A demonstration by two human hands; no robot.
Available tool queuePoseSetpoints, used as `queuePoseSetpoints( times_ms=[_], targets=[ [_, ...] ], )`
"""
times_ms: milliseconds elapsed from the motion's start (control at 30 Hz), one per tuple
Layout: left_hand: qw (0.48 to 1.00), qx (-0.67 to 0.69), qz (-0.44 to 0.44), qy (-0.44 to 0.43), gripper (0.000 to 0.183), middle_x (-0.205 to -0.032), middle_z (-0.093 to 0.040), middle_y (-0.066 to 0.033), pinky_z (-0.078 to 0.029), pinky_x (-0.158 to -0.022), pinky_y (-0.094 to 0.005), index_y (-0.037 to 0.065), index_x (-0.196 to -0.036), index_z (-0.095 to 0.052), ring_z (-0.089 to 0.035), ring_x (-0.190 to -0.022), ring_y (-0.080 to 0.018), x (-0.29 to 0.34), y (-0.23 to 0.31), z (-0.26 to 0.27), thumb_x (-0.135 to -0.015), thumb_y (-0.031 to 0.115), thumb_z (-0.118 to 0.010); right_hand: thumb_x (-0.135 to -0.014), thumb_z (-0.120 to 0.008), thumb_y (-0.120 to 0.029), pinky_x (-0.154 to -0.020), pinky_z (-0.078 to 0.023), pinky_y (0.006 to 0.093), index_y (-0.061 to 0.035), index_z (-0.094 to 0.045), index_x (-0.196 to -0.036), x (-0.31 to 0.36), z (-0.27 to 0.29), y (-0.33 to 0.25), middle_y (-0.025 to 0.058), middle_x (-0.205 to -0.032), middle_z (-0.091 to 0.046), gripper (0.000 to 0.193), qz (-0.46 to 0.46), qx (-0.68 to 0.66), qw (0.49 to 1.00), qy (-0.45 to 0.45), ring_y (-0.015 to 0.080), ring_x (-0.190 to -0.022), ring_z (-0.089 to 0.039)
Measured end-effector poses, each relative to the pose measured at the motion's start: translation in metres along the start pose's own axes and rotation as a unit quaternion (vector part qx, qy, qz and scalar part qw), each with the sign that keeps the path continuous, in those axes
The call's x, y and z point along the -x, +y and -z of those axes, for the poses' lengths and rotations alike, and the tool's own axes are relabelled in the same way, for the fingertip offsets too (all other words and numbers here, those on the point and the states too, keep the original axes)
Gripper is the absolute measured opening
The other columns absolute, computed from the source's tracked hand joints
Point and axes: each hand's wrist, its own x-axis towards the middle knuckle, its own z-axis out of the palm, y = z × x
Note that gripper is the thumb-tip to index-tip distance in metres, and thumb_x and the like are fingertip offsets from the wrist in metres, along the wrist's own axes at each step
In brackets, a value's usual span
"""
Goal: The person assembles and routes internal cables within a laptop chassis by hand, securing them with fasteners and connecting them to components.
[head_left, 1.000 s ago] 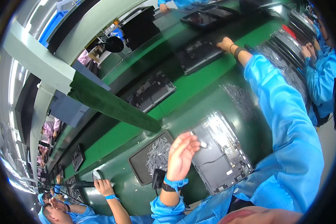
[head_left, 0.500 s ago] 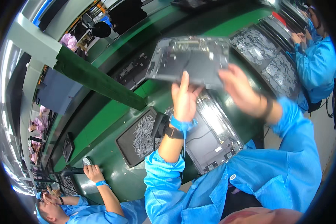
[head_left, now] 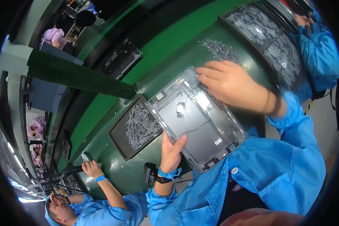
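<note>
A grey tablet housing [head_left: 192, 130], open side up, lies tilted in front of me, its near edge by my body. My left hand [head_left: 172, 150] grips its left edge, thumb over the rim. At its far right corner my right hand [head_left: 229, 84] is closed, fingertips together against the corner; what they pinch is hidden. Thin cables, a shiny metallic patch and small dark parts show inside the housing. On its bare middle sits a small black piece [head_left: 180, 110] with a pale face.
Left of the housing stands a black tray [head_left: 118, 141] of small grey strips. Beyond my right hand is a pile of similar pieces [head_left: 220, 51]. A larger tray [head_left: 269, 62] holds flat grey parts. Another housing [head_left: 122, 58] lies past the green post [head_left: 83, 73]. Co-workers sit on both sides.
The housing that both hands held raised is out of my hands; where it went is unclear. My left hand has come down to the lower housing's edge, my right to its far corner.
</note>
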Motion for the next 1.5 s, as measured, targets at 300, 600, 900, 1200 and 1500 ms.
queuePoseSetpoints(
  times_ms=[300, 600, 900, 1200, 1500],
  targets=[
    [0.961, -0.272, 0.005, 0.043, 0.051, -0.121, -0.053, -0.0146, -0.047, -0.079, -0.0291, -0.005, -0.129, -0.043, -0.058, -0.097, -0.0165, -0.005, 0.017, 0.005, -0.086, 0.012, -0.066, -0.068, -0.061, -0.011, -0.063, -0.043, 0.0278, 0.0008, -0.067, -0.084, -0.015, -0.03, 0.016, 0.005, -0.085, -0.066, 0.02, 0.131, 0.106, 0.975, -0.144, 0.0159, -0.072, -0.058],
    [0.79, -0.542, -0.212, 0.192, 0.037, -0.108, -0.056, -0.0093, -0.041, -0.059, -0.0234, 0.004, -0.114, -0.062, -0.053, -0.075, -0.0107, -0.002, 0.074, -0.001, -0.078, -0.002, -0.065, -0.066, -0.06, -0.014, -0.058, -0.04, 0.0264, 0.002, -0.068, -0.084, 0.008, 0.011, -0.017, 0.0107, -0.094, -0.067, 0.025, 0.136, 0.044, 0.988, -0.06, 0.0182, -0.077, -0.057],
    [0.692, -0.661, -0.276, 0.085, 0.019, -0.087, -0.062, -0.0064, -0.047, -0.07, -0.0334, 0.007, -0.093, -0.069, -0.058, -0.079, -0.0245, -0.084, 0.062, -0.034, -0.075, 0.008, -0.074, -0.069, -0.063, -0.012, -0.063, -0.041, 0.0261, 0.0003, -0.067, -0.081, 0.044, 0.001, -0.03, 0.0118, -0.102, -0.066, 0.018, 0.079, -0.002, 0.992, -0.103, 0.0205, -0.088, -0.058],
    [0.679, -0.667, -0.295, 0.082, 0.01, -0.081, -0.063, -0.0065, -0.049, -0.066, -0.0324, 0.006, -0.085, -0.067, -0.061, -0.074, -0.0235, -0.097, 0.057, -0.04, -0.077, 0.008, -0.071, -0.069, -0.063, -0.012, -0.061, -0.041, 0.025, 0.0, -0.068, -0.081, 0.05, -0.007, -0.021, 0.0116, -0.104, -0.067, 0.018, 0.074, -0.071, 0.989, -0.103, 0.018, -0.082, -0.056],
    [0.637, -0.68, -0.358, 0.06, 0.012, -0.087, -0.061, -0.0124, -0.05, -0.07, -0.0387, 0.001, -0.09, -0.063, -0.061, -0.078, -0.0304, -0.092, 0.047, -0.037, -0.079, 0.001, -0.066, -0.069, -0.065, -0.014, -0.06, -0.043, 0.026, -0.0038, -0.069, -0.089, 0.049, -0.008, -0.013, 0.0076, -0.105, -0.067, 0.023, 0.063, -0.139, 0.983, -0.102, 0.017, -0.082, -0.059]
  ],
)
